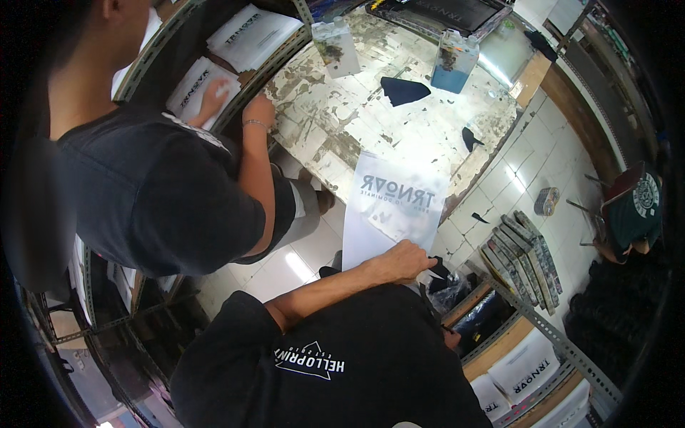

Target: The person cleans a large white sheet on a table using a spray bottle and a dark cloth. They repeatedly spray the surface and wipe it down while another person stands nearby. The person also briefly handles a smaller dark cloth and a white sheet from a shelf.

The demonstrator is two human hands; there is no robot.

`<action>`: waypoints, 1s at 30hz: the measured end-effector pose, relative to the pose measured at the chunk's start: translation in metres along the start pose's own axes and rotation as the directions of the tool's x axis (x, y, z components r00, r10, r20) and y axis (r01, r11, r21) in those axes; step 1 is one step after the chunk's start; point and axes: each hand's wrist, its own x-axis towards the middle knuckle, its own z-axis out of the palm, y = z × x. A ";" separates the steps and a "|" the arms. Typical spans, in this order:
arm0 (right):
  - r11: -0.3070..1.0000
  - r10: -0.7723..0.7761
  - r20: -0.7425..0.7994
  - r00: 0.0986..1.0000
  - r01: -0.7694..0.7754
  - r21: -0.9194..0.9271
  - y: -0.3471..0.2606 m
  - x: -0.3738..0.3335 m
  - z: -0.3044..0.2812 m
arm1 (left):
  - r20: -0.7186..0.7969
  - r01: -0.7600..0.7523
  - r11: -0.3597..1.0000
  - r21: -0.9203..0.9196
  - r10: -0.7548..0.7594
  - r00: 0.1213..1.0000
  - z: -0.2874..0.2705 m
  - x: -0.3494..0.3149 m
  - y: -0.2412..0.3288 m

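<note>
My left forearm reaches across my black shirt. My left hand (pixel 408 261) is closed at the lower right edge of a white, see-through printed sheet (pixel 389 232). Grey lettering shows on the sheet, and its upper part overlaps the near edge of the worktable (pixel 321 135). A little skin by the right side of my shirt appears to be my right hand (pixel 451 337); the shirt covers most of it and its fingers cannot be made out. Dark cloth scraps (pixel 405 91) lie on the table beyond the sheet.
Two clear containers (pixel 455 60) and a dark framed screen (pixel 442 14) stand farther back. At left, a co-worker (pixel 164 185) reaches toward shelved printed packs (pixel 253 36). Stacked frames (pixel 524 260) and a metal rack (pixel 556 342) are at right; another person (pixel 635 210) is beyond.
</note>
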 end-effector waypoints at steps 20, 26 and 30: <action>0.980 -0.057 -0.097 0.994 0.074 0.184 -0.021 0.025 0.013 | -0.309 0.212 0.586 -0.782 -0.660 0.685 -0.179 -0.073 -0.293; 0.992 -0.094 -0.084 0.992 0.101 0.081 -0.069 -0.012 0.021 | -0.694 0.323 0.792 -0.519 -0.610 0.381 -0.159 -0.089 -0.379; 0.941 -0.329 -0.094 0.940 0.335 0.055 -0.113 -0.018 0.000 | -0.905 0.571 0.775 -0.272 -0.408 0.123 -0.138 -0.056 -0.299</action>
